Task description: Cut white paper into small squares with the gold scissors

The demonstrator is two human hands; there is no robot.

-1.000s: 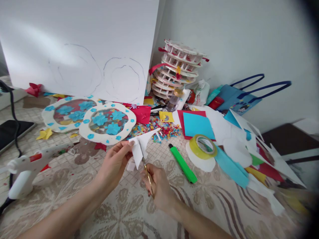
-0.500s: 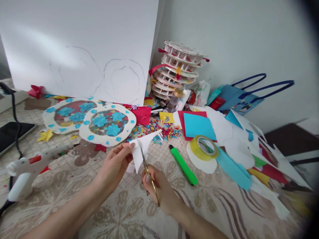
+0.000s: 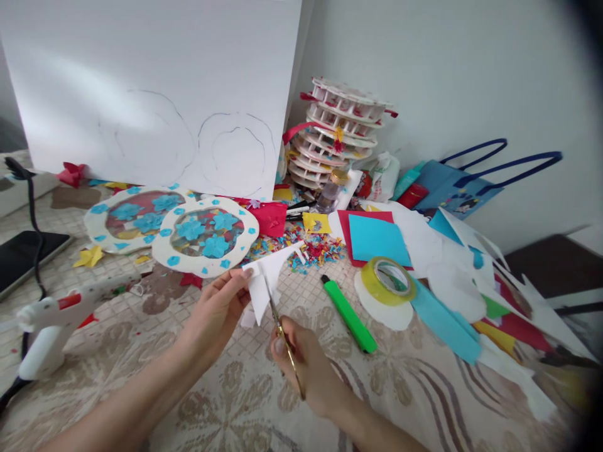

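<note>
"So, what are the hands holding?"

"The left grip is pinching the white paper tightly at its left side, and the paper is hiding some fingertips. The right grip is curling firmly round the gold-handled scissors, covering part of the loops."

"And where is the paper sitting?"

"It's hovering over the middle of the table, near the coloured scraps. A blade is lying across it; the other is proving hard to make out."

"What's getting cut off?"

"The left edge is cropping the black phone, and the glue gun is showing a blurry tip."

"Any writing?"

"Red marks are showing on the plastic bag, too small for reading. The blue bag is bearing a cartoon figure, and drawn loops are curving over the white board."
</note>
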